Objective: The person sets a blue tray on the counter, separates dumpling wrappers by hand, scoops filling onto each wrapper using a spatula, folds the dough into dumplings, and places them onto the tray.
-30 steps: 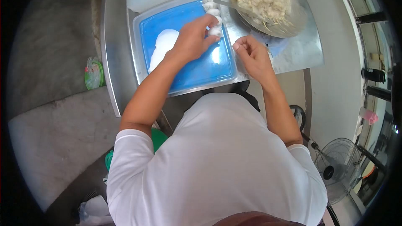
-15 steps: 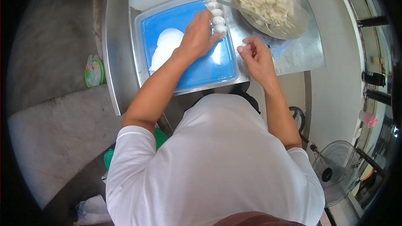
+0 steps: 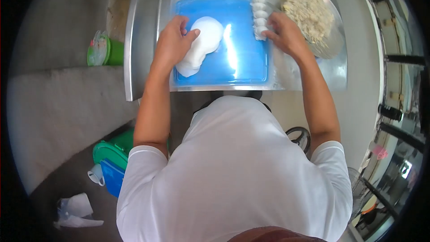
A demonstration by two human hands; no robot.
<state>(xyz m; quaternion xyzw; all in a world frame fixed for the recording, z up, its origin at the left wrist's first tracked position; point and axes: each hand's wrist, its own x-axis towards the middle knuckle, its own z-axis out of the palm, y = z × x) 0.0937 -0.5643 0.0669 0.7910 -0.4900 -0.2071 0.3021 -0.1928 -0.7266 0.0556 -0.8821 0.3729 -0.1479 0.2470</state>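
Observation:
A stack of thin round white dumpling wrappers (image 3: 208,31) lies on the blue tray lid (image 3: 242,69), its lower part folded and overlapping. My left hand (image 3: 174,40) is at the stack's left side, thumb tip against its edge and fingers curled but apart from the thumb. Along the right edge of the lid runs a row of several small white dumplings (image 3: 260,14). Beside the lowest ones is my right hand (image 3: 286,33), thumb and forefinger apart, the thumb close to the end dumpling; whether it touches is unclear.
A bowl of pale shredded filling (image 3: 311,18) stands at the right on the metal table (image 3: 309,74). A thin utensil partly shows between bowl and dumplings. Left of the table is a green bin (image 3: 115,51); a green tub (image 3: 109,152) sits on the floor. A fan stands at right.
My left hand has gone from the dumpling row leftward to the wrappers. My right hand has risen to the dumplings' side. The view has shifted.

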